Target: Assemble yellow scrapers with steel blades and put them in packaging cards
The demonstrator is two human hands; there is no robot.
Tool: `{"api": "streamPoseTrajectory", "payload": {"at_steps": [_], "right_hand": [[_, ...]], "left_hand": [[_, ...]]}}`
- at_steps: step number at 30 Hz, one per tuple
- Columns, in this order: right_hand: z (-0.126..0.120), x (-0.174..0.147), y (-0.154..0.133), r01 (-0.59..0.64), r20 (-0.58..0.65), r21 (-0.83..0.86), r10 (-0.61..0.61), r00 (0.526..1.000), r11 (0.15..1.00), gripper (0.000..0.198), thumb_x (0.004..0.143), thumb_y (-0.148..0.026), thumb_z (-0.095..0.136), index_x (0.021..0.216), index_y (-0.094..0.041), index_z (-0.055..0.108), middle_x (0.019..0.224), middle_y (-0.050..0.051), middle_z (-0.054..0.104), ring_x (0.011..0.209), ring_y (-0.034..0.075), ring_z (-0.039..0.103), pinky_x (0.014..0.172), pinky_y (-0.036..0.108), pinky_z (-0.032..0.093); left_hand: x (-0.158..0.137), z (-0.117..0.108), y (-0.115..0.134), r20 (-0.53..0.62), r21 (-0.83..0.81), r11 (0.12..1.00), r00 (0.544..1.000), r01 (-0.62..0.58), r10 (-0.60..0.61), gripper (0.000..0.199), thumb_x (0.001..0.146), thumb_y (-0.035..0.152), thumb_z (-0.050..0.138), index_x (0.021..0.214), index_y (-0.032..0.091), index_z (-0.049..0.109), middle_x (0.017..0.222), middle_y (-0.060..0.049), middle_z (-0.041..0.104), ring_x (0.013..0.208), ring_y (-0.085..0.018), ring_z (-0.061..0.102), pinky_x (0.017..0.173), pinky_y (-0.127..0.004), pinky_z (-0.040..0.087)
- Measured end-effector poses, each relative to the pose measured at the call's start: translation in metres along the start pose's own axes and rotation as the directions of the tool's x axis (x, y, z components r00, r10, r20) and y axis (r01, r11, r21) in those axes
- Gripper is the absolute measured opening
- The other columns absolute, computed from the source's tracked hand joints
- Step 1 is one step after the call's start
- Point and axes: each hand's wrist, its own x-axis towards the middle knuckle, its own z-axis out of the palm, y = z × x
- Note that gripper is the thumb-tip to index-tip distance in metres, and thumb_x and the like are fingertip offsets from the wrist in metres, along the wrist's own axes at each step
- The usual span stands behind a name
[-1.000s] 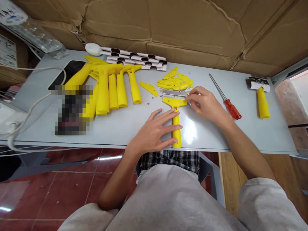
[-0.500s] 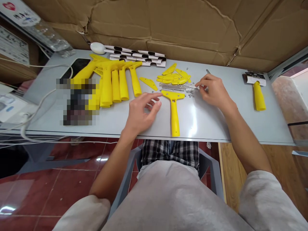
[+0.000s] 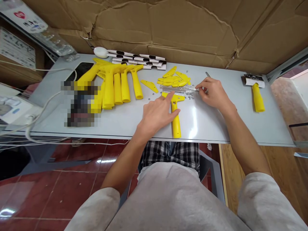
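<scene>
A yellow scraper handle (image 3: 176,125) lies on the table in front of me, its wide head pointing away. My left hand (image 3: 157,114) rests over it with index finger and thumb spread. The index fingertip is at the head; the thumb lies across the grip. Pinched in my right hand (image 3: 213,93) is a slim grey metal tool (image 3: 207,74); its exact kind is unclear. Its front end reaches the metal blades (image 3: 172,89) behind the scraper head. Small screws (image 3: 190,95) are scattered beside them. Several yellow cover plates (image 3: 173,79) are piled just behind.
Several more yellow handles (image 3: 109,86) lie at the left, next to a blurred patch and a cable. Folded black-and-white card sleeves (image 3: 139,61) and a white spoon-shaped object (image 3: 101,52) lie at the back. A scraper with a sleeved head (image 3: 258,98) lies far right. Cardboard (image 3: 168,29) stands behind.
My left hand has moved right, from beside the scraper handle to over its head and grip. My right hand has barely moved, and the view has shifted slightly.
</scene>
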Motion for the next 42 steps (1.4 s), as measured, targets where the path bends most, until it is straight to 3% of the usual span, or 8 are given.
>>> {"api": "streamPoseTrajectory", "payload": {"at_steps": [5,15,18,42], "right_hand": [[0.001,0.000,-0.002,0.031,0.001,0.021,-0.031,1.000,0.999,0.042,0.098,-0.029,0.050,0.117,-0.015,0.085,0.114,0.014,0.073,0.094,0.019,0.063,0.099,0.046,0.059],[0.003,-0.001,-0.001,0.030,0.010,0.034,-0.030,1.000,0.999,0.041,0.097,-0.029,0.052,0.118,-0.016,0.085,0.112,0.013,0.073,0.088,0.017,0.060,0.099,0.044,0.059],[0.001,-0.001,-0.002,0.034,0.007,0.031,-0.034,0.999,0.999,0.040,0.097,-0.028,0.052,0.117,-0.016,0.085,0.111,0.013,0.073,0.088,0.017,0.060,0.098,0.043,0.058],[0.002,-0.002,-0.011,-0.001,0.191,0.016,-0.002,0.982,1.000,0.036,0.097,-0.025,0.056,0.115,-0.020,0.087,0.115,0.011,0.074,0.088,0.015,0.061,0.089,0.035,0.053]], "left_hand": [[-0.001,-0.001,0.000,-0.035,0.059,0.996,0.997,-0.063,0.065,0.063,0.105,0.039,0.058,0.167,0.027,0.058,0.123,-0.016,0.082,0.101,-0.039,0.078,0.084,-0.049,0.062],[-0.009,0.001,0.013,0.042,0.128,0.991,0.998,0.033,-0.039,0.064,0.105,0.025,0.050,0.168,0.027,0.056,0.148,-0.022,0.066,0.098,-0.038,0.079,0.082,-0.054,0.063],[-0.007,0.003,0.012,0.044,0.145,0.989,0.998,0.030,-0.037,0.064,0.104,0.021,0.048,0.168,0.026,0.056,0.147,-0.022,0.065,0.097,-0.038,0.080,0.081,-0.054,0.064],[-0.006,0.013,0.012,-0.023,0.198,0.980,1.000,-0.007,0.011,0.060,0.107,0.022,0.045,0.162,0.034,0.065,0.133,-0.020,0.069,0.088,-0.033,0.078,0.074,-0.047,0.062]]}}
